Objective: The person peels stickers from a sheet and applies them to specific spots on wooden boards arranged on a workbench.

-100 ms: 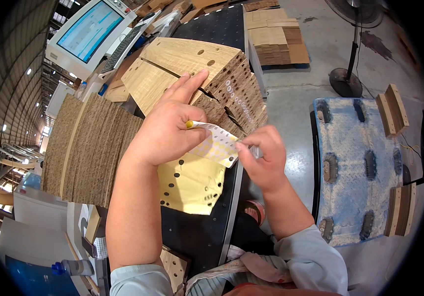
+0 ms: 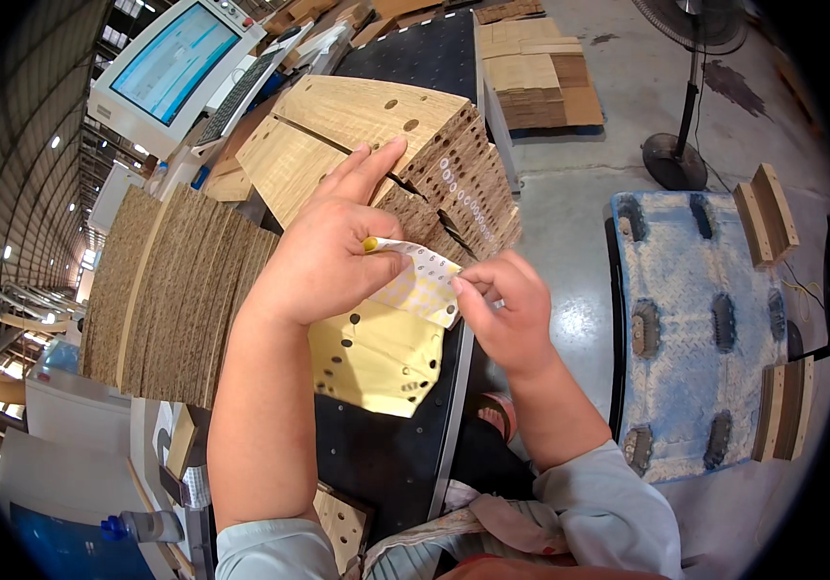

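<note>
- Left hand [image 2: 330,253] pinches the curled sticker sheet [image 2: 372,365], right hand [image 2: 512,307] nips its right edge, above the black tabletop [image 2: 376,449], before those wooden boards [image 2: 357,126]!
- Two grips, presumably to steady that floppy curl.
- Pinched edges? Masked by fingers; small print's hard to make out.

stacked boards [image 2: 439,155] sit beyond the label sheet [image 2: 423,290] — monitor [image 2: 173,68] at left, pallet [image 2: 686,280] at right.
</note>
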A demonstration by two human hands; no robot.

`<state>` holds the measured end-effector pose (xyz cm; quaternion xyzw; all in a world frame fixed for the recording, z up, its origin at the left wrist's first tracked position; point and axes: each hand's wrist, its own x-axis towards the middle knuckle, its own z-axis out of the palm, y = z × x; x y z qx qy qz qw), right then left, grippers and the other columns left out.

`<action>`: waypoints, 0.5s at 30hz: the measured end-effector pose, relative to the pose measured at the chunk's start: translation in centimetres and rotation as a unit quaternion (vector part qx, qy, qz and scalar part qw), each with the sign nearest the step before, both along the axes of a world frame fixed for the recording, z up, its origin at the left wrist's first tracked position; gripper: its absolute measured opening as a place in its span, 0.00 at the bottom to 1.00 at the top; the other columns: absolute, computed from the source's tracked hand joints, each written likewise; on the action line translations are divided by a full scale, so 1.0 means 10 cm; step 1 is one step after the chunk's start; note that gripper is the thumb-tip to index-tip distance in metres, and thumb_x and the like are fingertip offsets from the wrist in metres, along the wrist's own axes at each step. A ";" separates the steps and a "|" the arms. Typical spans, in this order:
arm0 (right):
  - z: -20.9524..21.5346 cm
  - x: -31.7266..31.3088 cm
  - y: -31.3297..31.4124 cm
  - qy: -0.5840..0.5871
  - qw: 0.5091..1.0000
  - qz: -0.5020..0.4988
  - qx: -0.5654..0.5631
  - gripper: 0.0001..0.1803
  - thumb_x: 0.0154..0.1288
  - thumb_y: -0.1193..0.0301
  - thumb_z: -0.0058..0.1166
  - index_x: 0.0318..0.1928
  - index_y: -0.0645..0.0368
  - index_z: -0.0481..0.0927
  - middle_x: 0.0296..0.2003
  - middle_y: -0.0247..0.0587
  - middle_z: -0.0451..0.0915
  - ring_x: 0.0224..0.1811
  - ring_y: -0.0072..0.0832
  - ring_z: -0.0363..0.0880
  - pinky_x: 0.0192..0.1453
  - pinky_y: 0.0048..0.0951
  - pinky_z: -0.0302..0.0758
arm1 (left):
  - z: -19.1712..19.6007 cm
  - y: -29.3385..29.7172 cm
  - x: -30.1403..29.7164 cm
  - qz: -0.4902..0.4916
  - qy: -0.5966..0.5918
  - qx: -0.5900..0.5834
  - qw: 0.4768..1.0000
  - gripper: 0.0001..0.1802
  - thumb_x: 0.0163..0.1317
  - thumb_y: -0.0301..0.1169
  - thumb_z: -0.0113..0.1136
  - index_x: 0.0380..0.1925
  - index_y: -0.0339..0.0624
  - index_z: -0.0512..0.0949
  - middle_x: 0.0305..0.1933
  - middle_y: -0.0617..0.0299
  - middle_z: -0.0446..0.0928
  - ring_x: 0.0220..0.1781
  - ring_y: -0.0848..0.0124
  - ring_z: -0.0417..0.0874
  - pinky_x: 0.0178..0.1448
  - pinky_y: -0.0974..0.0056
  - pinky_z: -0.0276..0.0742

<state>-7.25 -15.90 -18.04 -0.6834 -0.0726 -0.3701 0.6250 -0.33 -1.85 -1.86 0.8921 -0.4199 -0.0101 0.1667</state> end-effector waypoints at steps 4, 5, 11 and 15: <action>0.06 0.02 0.09 0.080 0.985 0.062 0.136 0.03 0.57 0.79 0.61 0.30 0.63 0.78 0.27 0.33 0.74 0.23 0.16 0.73 0.27 0.19 0.70 | 0.00 0.00 0.00 0.000 -0.010 0.002 1.000 0.06 0.44 0.24 0.67 0.19 0.39 0.78 0.74 0.50 0.56 0.77 0.48 0.50 0.75 0.53 0.47; 0.03 0.05 0.10 0.087 0.977 0.080 0.175 0.03 0.58 0.79 0.60 0.31 0.63 0.79 0.27 0.33 0.74 0.23 0.14 0.72 0.27 0.17 0.70 | -0.01 0.00 0.00 -0.001 -0.013 0.004 1.000 0.06 0.44 0.24 0.67 0.19 0.39 0.78 0.74 0.50 0.56 0.77 0.48 0.50 0.75 0.53 0.47; -0.10 0.19 0.20 0.098 0.958 0.110 0.244 0.03 0.59 0.78 0.59 0.31 0.64 0.79 0.28 0.32 0.74 0.26 0.13 0.71 0.29 0.17 0.69 | 0.01 0.01 -0.02 -0.003 -0.023 0.006 1.000 0.05 0.44 0.24 0.66 0.19 0.39 0.78 0.74 0.50 0.57 0.76 0.47 0.51 0.75 0.52 0.48; -0.11 0.22 0.21 0.090 0.966 0.087 0.225 0.03 0.58 0.78 0.59 0.31 0.64 0.78 0.28 0.31 0.74 0.26 0.13 0.71 0.30 0.18 0.70 | 0.00 0.00 -0.01 -0.009 -0.026 0.006 1.000 0.05 0.44 0.24 0.66 0.19 0.39 0.78 0.73 0.49 0.57 0.76 0.46 0.51 0.75 0.52 0.48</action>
